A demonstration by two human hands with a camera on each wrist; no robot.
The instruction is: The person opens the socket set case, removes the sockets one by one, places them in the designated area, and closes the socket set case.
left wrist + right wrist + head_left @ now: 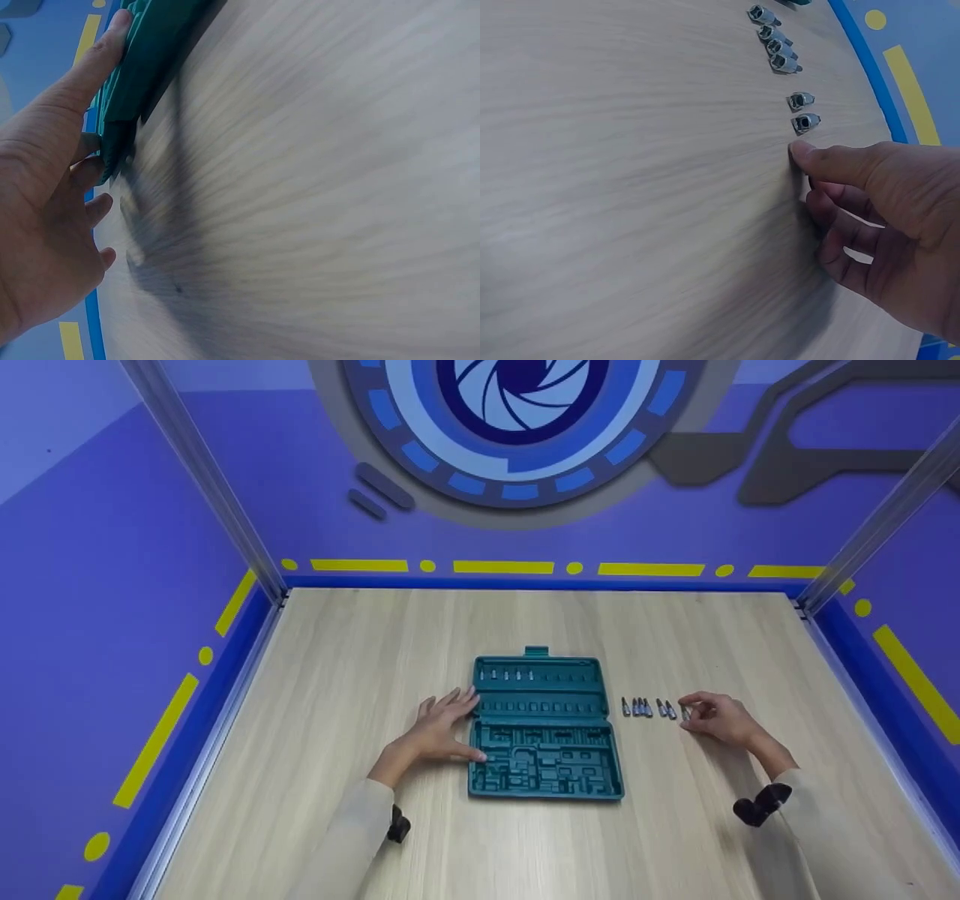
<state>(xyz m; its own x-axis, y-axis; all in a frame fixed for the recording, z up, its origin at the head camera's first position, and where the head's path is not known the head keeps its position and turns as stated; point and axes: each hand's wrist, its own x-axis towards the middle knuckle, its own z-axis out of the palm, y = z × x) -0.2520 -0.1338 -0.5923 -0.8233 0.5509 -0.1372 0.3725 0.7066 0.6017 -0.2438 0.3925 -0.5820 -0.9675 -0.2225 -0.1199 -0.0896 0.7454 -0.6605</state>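
Metal bit (685,713): was pinched between thumb and fingertips of the right hand (724,721), as suited its smallness. Loose bits (648,708), six: lay in line just left of the grip, apparently for separate taking. Green case (546,795): lay open farther left, left hand (436,733) spread against its outer edge, likely steadying it.

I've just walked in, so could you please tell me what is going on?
A person's left hand rests on the left edge of an open, rectangular green plastic case, where several small silvery metal bits sit in the top row. The right hand pinches another bit beside six more lined up on the pale wooden table.
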